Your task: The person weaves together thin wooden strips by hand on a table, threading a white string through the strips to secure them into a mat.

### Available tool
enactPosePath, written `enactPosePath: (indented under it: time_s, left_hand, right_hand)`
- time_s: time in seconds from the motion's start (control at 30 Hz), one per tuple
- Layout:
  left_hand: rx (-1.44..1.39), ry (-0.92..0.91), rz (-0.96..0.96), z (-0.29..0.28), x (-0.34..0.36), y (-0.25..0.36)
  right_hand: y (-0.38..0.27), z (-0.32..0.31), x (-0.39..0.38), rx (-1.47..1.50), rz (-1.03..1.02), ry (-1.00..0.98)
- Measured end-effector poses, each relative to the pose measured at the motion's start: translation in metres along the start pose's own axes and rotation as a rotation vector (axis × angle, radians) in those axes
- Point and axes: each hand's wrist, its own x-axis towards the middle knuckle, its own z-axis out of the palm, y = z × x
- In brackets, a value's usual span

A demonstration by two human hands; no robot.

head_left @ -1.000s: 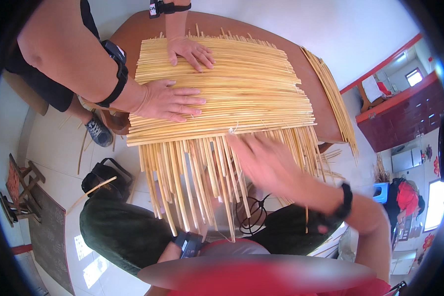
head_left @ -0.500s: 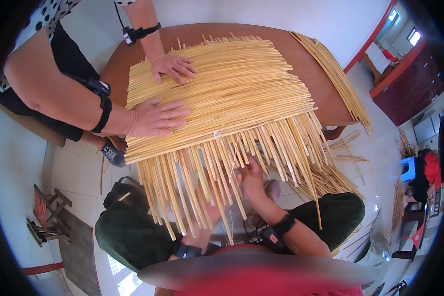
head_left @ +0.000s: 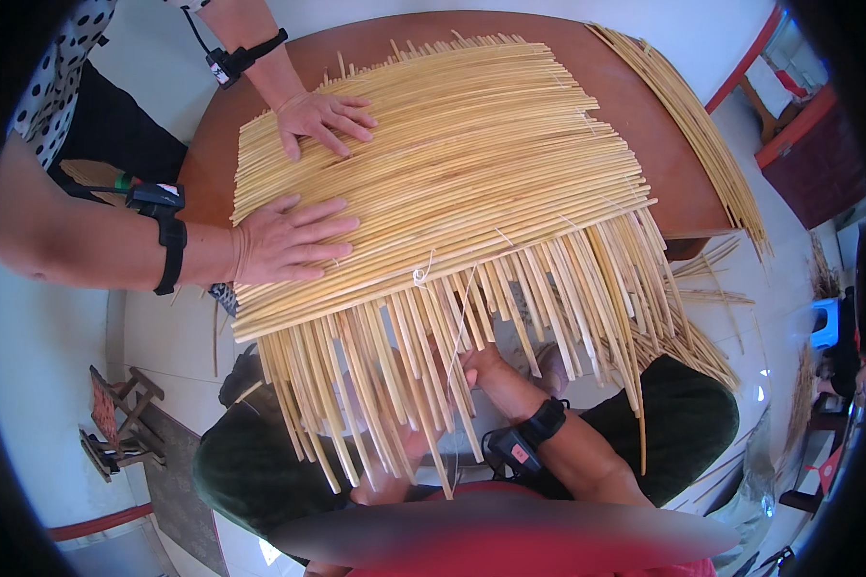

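A mat of pale straw-coloured sticks (head_left: 433, 144) lies on the table, its sticks side by side. From its near edge a second layer of sticks (head_left: 375, 385) hangs crosswise toward my lap. A looped white string (head_left: 420, 276) is on that edge, and another string runs down over the hanging sticks. My right hand (head_left: 483, 365) is under the hanging layer, fingers curled and partly covered; what they hold is hidden. My left hand (head_left: 394, 469) is behind the sticks at lower left, its fingers hidden. A co-worker's two hands (head_left: 293, 240) rest spread flat on the mat's left side.
The brown table (head_left: 635, 96) has a rounded far edge. A bundle of long sticks (head_left: 693, 115) lies along its right side. More loose sticks (head_left: 702, 341) are on the floor by my right knee. A small folding stool (head_left: 115, 413) stands at the left.
The whole view has shifted slightly, with the mat appearing larger. My hands stay under the hanging sticks, and the co-worker's hands remain flat on the mat.
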Motion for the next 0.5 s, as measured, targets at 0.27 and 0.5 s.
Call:
enactPosePath:
  time_s: [0.27, 0.5]
  left_hand:
    - [0.077, -0.004, 0.008, 0.000, -0.001, 0.000]
    - [0.116, -0.011, 0.011, 0.000, -0.002, -0.003]
  right_hand:
    - [-0.022, -0.002, 0.003, -0.135, -0.024, -0.046]
    - [-0.032, 0.004, -0.008, -0.251, -0.031, -0.092]
